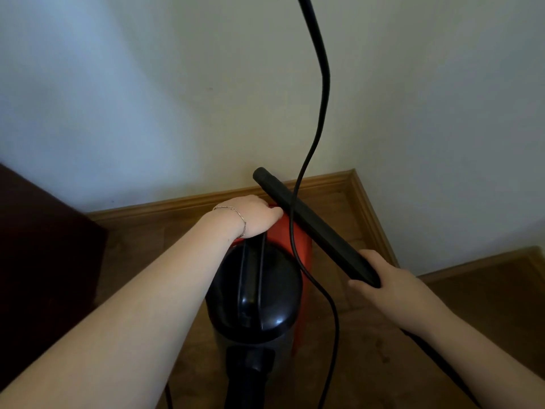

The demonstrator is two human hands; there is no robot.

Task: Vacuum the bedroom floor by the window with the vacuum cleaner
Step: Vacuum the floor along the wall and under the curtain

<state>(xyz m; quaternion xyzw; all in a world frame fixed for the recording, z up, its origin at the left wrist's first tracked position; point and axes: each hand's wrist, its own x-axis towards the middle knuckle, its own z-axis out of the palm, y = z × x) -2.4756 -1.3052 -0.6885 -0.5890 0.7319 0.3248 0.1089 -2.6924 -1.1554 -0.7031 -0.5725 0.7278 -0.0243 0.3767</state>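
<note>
Both hands are occupied, left hand (pixel 254 216) gripping the top of the vacuum cleaner (pixel 256 296) by the wall corner (pixel 354 172), right hand (pixel 392 280) holding the black nozzle (pixel 309 225) aloft, so floor (pixel 368 335) vacuuming appears entirely outstanding.

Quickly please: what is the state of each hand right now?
Left hand: on the vacuum cleaner, fingers hidden; cannot be told if it grips.
Right hand: closed, holding the black nozzle.
</note>
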